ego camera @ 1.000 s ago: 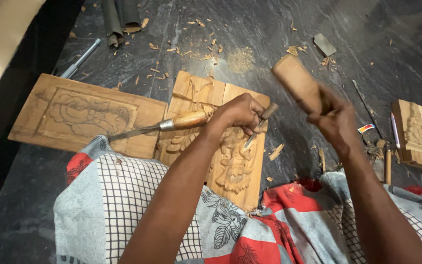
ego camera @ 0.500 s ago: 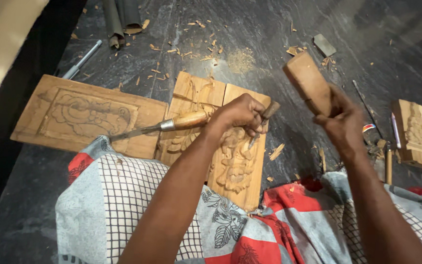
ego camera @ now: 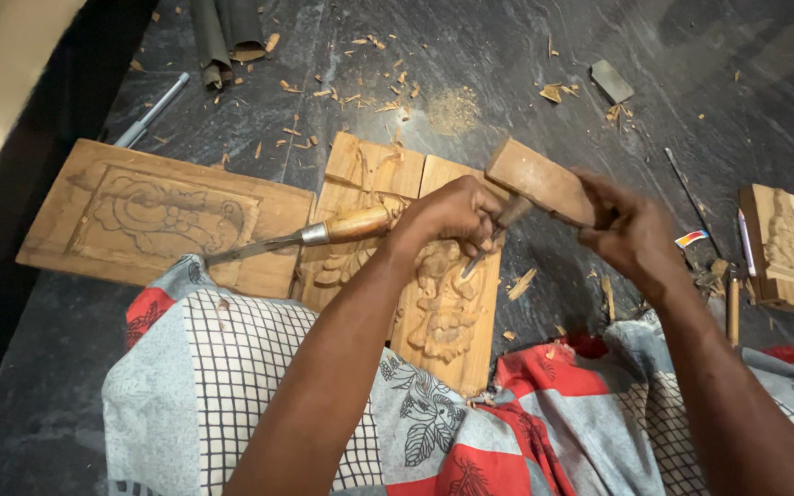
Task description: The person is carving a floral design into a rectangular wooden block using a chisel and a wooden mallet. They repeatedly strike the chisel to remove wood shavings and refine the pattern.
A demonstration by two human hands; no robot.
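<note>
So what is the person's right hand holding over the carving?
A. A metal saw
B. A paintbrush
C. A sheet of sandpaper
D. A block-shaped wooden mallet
D: the right hand grips a block-shaped wooden mallet just above the chisel that the left hand steadies on the carved panel.

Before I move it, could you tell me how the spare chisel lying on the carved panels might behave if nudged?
The spare chisel looks stiff, with a metal blade. Its rounded wooden handle suggests it could roll, though the uneven carved panel may stop it. It probably feels handle-heavy.
</note>
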